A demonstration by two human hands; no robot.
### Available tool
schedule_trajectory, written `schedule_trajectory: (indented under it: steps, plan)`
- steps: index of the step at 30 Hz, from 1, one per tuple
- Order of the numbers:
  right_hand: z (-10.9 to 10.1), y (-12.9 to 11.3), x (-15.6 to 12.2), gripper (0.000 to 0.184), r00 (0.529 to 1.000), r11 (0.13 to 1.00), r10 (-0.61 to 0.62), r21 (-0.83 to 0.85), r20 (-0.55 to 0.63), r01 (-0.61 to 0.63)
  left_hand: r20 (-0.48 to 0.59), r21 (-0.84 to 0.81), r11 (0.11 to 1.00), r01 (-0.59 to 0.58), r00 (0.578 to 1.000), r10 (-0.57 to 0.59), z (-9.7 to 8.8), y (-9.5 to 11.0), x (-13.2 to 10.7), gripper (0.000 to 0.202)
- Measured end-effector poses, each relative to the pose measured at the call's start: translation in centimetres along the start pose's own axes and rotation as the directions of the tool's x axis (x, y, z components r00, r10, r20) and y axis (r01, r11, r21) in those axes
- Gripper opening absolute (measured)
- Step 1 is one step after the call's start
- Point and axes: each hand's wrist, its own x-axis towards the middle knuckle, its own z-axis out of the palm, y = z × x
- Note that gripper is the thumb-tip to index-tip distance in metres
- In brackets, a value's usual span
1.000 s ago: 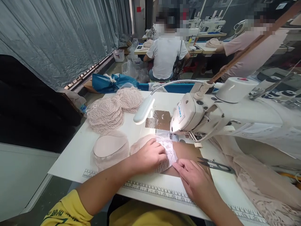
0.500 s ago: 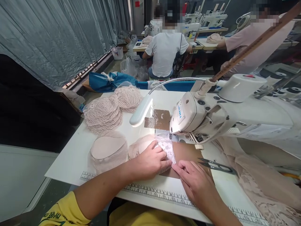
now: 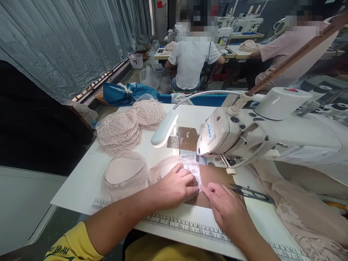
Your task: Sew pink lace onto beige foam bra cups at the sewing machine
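Observation:
A beige bra cup with white lace point(image 3: 193, 168) lies on the table just in front of the sewing machine point(image 3: 214, 136). My left hand point(image 3: 175, 186) rests over the cup, its fingers curled and its thumb against the lace edge. At the lower right corner of that lace, my right hand point(image 3: 224, 203) is closed, pinching the edge between thumb and forefinger. Both sets of fingertips nearly meet there. Part of the cup is hidden under my left hand. Another padded cup with sheer fabric point(image 3: 125, 170) lies to the left.
Stacked lace pieces point(image 3: 119, 134) lie at the back left. A lamp point(image 3: 164, 130) hangs over the table. Thread snips point(image 3: 252, 193) and beige lace fabric point(image 3: 299, 206) are at the right. A ruler strip point(image 3: 187, 225) runs along the front edge. Co-workers sit beyond.
My right hand has shifted very slightly at the lace corner, and the view has moved a little. My left hand stays on the cup.

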Motion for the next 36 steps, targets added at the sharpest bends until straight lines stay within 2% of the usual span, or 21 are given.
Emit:
schedule_trajectory:
  steps: [11, 17, 22, 27, 31, 36]
  plan:
    - [0.2, 0.0, 0.6, 0.041, 0.999, 0.999, -0.033, -0.019, -0.033, 0.032, 0.063, 0.075, 0.993, 0.093, 0.993, -0.098, 0.4, 0.0, 1.0, 0.03]
    - [1.0, 0.3, 0.2, 0.039, 0.999, 1.0, -0.016, -0.022, -0.036, 0.015, 0.057, 0.125, 0.99, 0.069, 0.995, -0.077, 0.6, -0.1, 1.1, 0.035]
    - [1.0, 0.4, 0.3, 0.037, 0.999, 1.0, -0.027, -0.013, -0.046, 0.026, 0.066, 0.105, 0.992, 0.067, 0.995, -0.075, 0.8, -0.2, 1.1, 0.042]
    - [0.0, 0.2, 1.4, 0.035, 0.999, 0.999, -0.042, -0.01, -0.002, 0.042, 0.055, 0.059, 0.996, 0.073, 0.996, -0.077, 0.6, -1.1, 1.2, 0.046]
    - [-0.6, 0.5, 2.6, 0.036, 0.994, 1.0, 0.005, -0.001, 0.113, -0.005, 0.091, 0.045, 0.998, 0.033, 0.995, -0.037, 0.5, -2.5, 1.5, 0.05]
    - [0.0, 1.5, 4.0, 0.039, 0.985, 0.998, 0.038, -0.053, 0.169, -0.029, 0.113, 0.104, 0.994, 0.025, 0.993, -0.037, -0.1, -4.0, 2.5, 0.049]
